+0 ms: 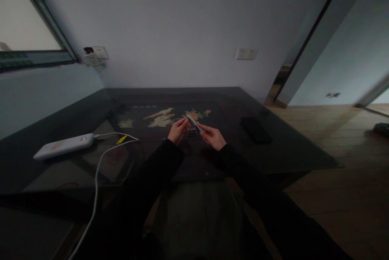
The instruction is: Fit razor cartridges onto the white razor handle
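Note:
A slim, pale, metallic-looking stick-shaped object (pixel 194 122) slants between my two hands above the dark table. My right hand (pixel 214 136) has its fingers closed around the lower right end. At the upper left end, my left hand (pixel 178 130) is closed in a pinch, its fingertips at the tip. I cannot tell whether the left fingers hold the tip itself or something small beside it. Just below, between the hands, is a small dark item with shiny edges (pixel 192 132), too small to name.
The glossy dark table (pixel 291 156) has a bird-and-flower picture (pixel 161 118) on its top. A white power bank (pixel 65 146) lies at left, its white cable (pixel 96 179) running off the front edge. A black phone-like slab (pixel 255 130) lies right. Wall sockets (pixel 246 53) are behind.

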### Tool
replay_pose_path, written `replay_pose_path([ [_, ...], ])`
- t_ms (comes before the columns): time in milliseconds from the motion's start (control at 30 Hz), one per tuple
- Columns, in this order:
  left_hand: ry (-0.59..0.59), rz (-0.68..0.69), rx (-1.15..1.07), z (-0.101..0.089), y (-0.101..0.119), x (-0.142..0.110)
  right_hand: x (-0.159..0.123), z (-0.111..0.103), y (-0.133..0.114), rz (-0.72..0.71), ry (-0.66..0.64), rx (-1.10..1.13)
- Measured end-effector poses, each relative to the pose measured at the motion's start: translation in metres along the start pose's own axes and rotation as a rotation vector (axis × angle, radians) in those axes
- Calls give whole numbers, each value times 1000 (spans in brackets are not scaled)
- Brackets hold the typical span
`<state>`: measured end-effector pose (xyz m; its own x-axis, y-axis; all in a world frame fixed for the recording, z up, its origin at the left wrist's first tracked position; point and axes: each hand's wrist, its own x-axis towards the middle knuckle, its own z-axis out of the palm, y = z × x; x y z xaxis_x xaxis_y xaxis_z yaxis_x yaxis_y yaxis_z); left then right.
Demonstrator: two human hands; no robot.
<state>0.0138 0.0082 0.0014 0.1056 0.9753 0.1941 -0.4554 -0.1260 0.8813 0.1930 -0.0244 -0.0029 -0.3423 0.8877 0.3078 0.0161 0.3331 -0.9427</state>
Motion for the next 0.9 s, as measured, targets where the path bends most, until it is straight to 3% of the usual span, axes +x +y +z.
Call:
replay_pose_path([
  [400,-17,-6,19,0,-3,1,3,-3,2,1,119,-87],
  [900,-15,10,8,2,1,-1,-2,0,-3,-24,-32,-22],
])
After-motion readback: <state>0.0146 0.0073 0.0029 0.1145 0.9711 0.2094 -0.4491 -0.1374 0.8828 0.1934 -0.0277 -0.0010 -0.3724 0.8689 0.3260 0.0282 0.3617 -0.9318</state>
